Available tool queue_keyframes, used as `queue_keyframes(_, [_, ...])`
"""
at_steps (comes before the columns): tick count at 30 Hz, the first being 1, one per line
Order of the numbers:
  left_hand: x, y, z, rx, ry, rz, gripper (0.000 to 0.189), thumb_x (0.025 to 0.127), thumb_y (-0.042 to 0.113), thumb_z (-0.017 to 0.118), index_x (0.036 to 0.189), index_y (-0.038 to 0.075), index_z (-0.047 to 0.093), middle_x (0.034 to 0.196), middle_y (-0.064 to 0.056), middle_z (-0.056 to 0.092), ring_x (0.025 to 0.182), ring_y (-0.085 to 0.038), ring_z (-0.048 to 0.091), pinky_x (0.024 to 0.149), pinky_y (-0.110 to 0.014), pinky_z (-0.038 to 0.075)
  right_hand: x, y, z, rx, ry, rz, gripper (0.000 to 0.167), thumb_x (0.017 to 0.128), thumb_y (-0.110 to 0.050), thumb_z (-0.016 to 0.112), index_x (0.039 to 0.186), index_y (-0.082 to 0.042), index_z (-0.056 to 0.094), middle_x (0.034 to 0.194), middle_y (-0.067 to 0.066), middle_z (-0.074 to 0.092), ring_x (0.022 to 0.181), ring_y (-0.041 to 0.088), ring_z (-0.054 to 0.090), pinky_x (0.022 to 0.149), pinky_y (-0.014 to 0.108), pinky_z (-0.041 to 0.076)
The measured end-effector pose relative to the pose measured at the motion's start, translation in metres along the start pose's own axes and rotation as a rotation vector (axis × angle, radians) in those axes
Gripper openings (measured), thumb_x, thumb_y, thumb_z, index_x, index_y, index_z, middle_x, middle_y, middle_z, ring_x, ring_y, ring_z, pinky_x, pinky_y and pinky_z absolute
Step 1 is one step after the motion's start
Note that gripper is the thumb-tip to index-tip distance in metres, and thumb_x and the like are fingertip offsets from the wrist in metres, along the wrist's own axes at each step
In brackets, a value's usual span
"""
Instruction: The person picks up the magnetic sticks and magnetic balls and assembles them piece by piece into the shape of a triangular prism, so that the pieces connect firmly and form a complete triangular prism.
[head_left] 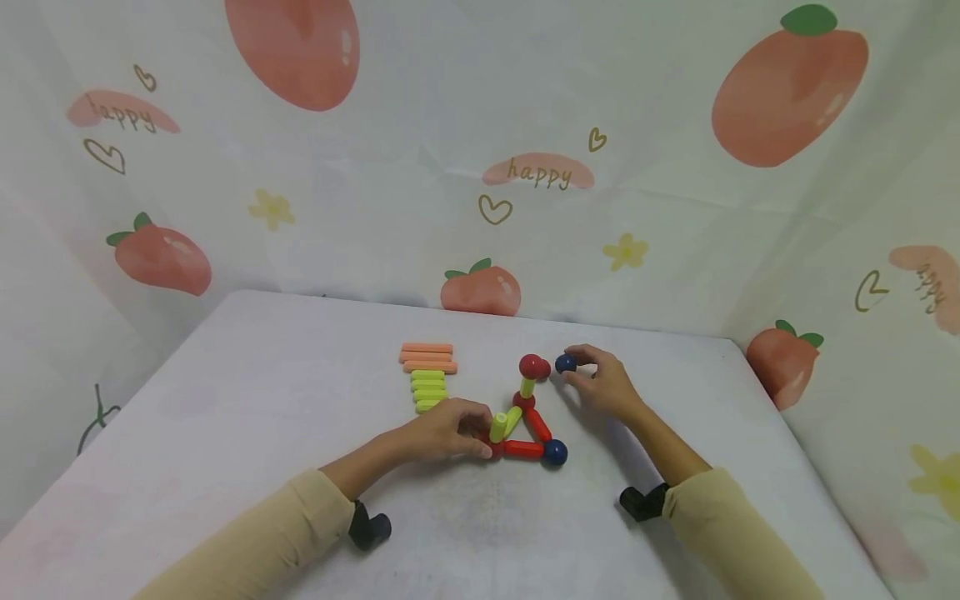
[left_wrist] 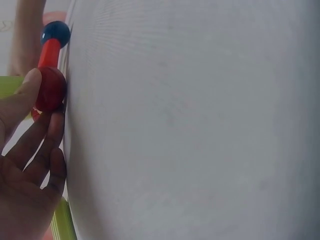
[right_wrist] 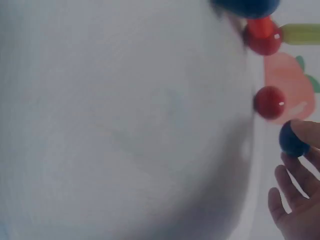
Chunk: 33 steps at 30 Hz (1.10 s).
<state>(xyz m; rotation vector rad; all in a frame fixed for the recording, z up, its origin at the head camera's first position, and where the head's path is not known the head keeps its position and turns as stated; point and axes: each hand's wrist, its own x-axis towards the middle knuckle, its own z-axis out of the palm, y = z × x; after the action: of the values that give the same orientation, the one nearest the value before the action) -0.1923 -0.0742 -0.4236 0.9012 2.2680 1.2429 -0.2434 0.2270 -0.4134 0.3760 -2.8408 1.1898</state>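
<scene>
A triangular frame of balls and sticks lies on the table. Its base has a blue ball (head_left: 555, 452), two red sticks (head_left: 523, 450), a yellow-green stick (head_left: 513, 422) and red balls at the other two corners. My left hand (head_left: 448, 431) pinches the near-left red ball (left_wrist: 51, 90) between thumb and fingers; a yellow-green stick (head_left: 498, 427) stands on that ball. On the far red ball (head_left: 524, 402) another yellow-green stick rises, topped by a red ball (head_left: 530, 366). My right hand (head_left: 603, 385) holds a loose blue ball (right_wrist: 292, 140) by its fingertips, right of that top ball.
Behind the upright stick sits a separate red ball (head_left: 543, 369). Left of the frame, orange sticks (head_left: 428, 358) and several yellow-green sticks (head_left: 428, 386) lie in a column on the white table (head_left: 285, 375). A fruit-printed cloth (head_left: 405, 167) hangs along the table's back.
</scene>
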Motion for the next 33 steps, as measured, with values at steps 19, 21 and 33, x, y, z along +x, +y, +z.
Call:
queue_keyframes(19, [0.0,0.0,0.0,0.003,0.0,0.01,0.022,0.088,0.016,0.077,0.109,0.016,0.069,0.099,0.01,0.069,0.094,-0.008,0.063,0.09,-0.023,0.051,-0.045,-0.079,0.005,0.229,-0.163,-0.402,0.039,0.091,-0.009,0.071,0.129,-0.006,0.062,0.109,0.004,0.069,0.09,0.017,0.064,0.077,0.032,0.055])
queue_keyframes(21, [0.0,0.0,0.0,0.003,0.001,0.02,0.023,0.088,0.015,0.077,0.11,0.015,0.069,0.099,0.009,0.069,0.095,-0.008,0.064,0.09,-0.023,0.051,-0.048,-0.081,0.012,0.231,-0.235,-0.408,0.038,0.092,-0.01,0.071,0.129,-0.007,0.063,0.11,0.003,0.069,0.091,0.016,0.065,0.078,0.033,0.055])
queue_keyframes(33, [-0.001,-0.001,0.0,0.006,0.006,0.019,0.026,0.088,0.015,0.077,0.113,0.015,0.069,0.1,0.01,0.07,0.096,-0.006,0.064,0.091,-0.024,0.051,-0.056,-0.073,0.017,0.212,-0.249,-0.367,0.049,0.087,-0.012,0.076,0.134,-0.013,0.059,0.115,0.001,0.068,0.091,0.017,0.065,0.078,0.033,0.055])
